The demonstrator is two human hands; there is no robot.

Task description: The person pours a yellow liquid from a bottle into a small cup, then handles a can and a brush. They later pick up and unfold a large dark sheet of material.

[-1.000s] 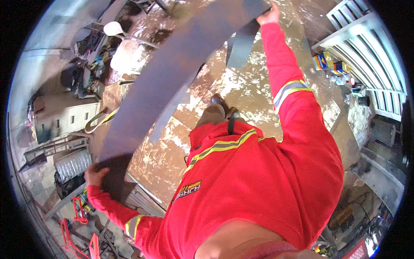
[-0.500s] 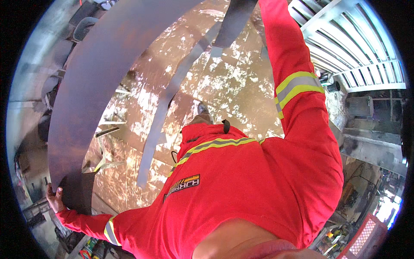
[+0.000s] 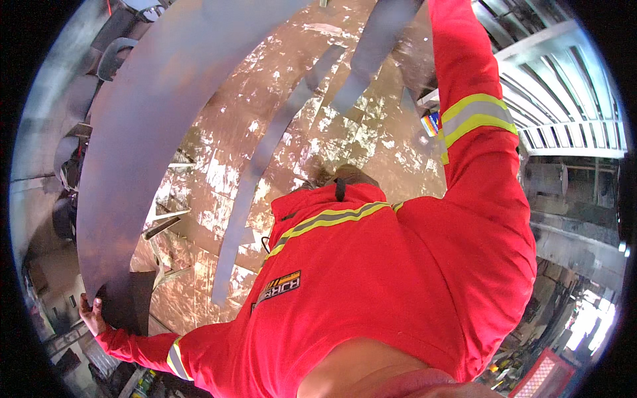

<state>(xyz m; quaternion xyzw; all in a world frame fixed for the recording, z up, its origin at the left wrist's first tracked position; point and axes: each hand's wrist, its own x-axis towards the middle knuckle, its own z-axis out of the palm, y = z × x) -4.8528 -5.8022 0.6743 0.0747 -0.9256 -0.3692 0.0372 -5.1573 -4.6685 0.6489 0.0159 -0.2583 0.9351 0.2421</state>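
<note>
A large, wide sheet [image 3: 149, 126], grey-blue with rusty brown patches, seems to be metal and curves through the left of the view up past the top edge. My left hand [image 3: 93, 316] grips its lower end at the left, thumb on the near face, other fingers partly hidden at the edge. My right arm, in a red sleeve with reflective bands, reaches up beyond the top of the picture, so the right hand cannot be seen. Nearest to that arm is a darker grey strip [image 3: 378, 50].
A long, narrow grey strip [image 3: 242, 199] lies on the sun-spotted floor [image 3: 325, 142]. At the right stands a pale slatted metal frame [image 3: 557, 79]. A small blue and yellow box [image 3: 431, 124] sits by my right sleeve. Red mesh [image 3: 543, 375] shows at the lower right.
My left hand and the sheet's lower end have shifted slightly down in view. My right arm and the darker strip have moved right. The grip has not changed.
</note>
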